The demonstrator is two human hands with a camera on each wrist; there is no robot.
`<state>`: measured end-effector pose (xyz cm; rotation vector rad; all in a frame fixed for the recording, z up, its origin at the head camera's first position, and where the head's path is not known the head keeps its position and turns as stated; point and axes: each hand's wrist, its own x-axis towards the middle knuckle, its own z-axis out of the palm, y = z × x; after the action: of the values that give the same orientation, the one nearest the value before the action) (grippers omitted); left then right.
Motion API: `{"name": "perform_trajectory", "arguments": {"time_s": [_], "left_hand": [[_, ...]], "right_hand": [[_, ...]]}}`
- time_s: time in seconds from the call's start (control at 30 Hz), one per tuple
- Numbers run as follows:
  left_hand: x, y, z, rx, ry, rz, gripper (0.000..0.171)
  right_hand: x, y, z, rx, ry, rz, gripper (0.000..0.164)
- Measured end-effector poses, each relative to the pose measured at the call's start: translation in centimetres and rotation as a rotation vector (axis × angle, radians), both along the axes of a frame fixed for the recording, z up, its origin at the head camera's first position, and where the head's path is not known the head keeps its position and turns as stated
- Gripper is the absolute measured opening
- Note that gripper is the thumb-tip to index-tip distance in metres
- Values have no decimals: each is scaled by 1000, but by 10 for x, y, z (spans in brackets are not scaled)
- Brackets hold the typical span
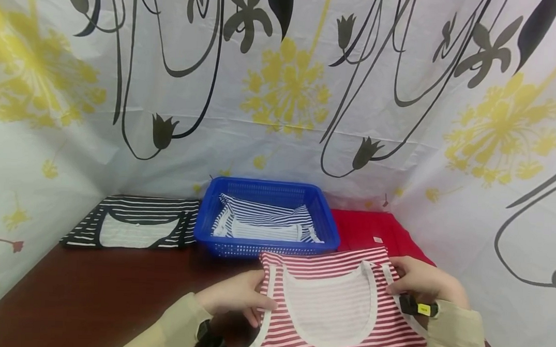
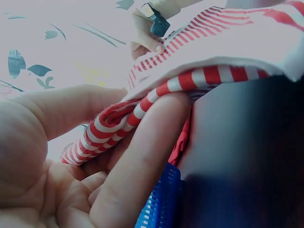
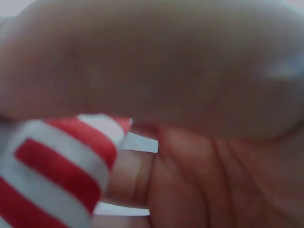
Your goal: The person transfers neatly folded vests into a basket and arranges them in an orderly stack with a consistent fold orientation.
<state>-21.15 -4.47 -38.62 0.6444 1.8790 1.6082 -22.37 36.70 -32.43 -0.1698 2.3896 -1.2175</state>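
A red-and-white striped tank top (image 1: pixel 328 310) with white trim and a wide scoop neck hangs spread between both hands, over the near side of the table. My left hand (image 1: pixel 237 293) grips its left shoulder edge, thumb on the front. In the left wrist view the folded fabric (image 2: pixel 123 116) lies between thumb and fingers. At the opposite shoulder my right hand (image 1: pixel 427 281) pinches the other edge. The right wrist view shows striped cloth (image 3: pixel 61 171) under the blurred thumb, with the fingers behind it. The top's lower part runs out of the head view.
Behind the tank top stands a blue plastic basket (image 1: pixel 265 249) holding a folded blue-and-white striped garment (image 1: pixel 267 214). Left of it lies a folded black-and-white striped garment (image 1: pixel 141 204); a red folded cloth (image 1: pixel 369 229) lies to the right. A patterned curtain (image 1: pixel 279 153) backs the dark table (image 1: pixel 114 290).
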Motion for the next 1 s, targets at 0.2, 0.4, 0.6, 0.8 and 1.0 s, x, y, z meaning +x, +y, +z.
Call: {"name": "perform_trajectory", "arguments": {"time_s": [0.2, 0.4, 0.6, 0.8, 1.0], "left_hand": [[3, -1, 4, -3, 15, -14, 45], [9, 0, 10, 9, 35, -31, 44], [12, -2, 19, 5, 61, -28, 44], [10, -9, 25, -6, 97, -14, 44], [7, -16, 33, -11, 102, 17, 47]], "right_hand": [[5, 2, 4, -58, 4, 1, 70], [10, 5, 9, -92, -8, -13, 70], [11, 8, 10, -173, -5, 48, 62], [12, 7, 11, -254, 6, 95, 61], [11, 0, 11, -335, 8, 107, 56]]}}
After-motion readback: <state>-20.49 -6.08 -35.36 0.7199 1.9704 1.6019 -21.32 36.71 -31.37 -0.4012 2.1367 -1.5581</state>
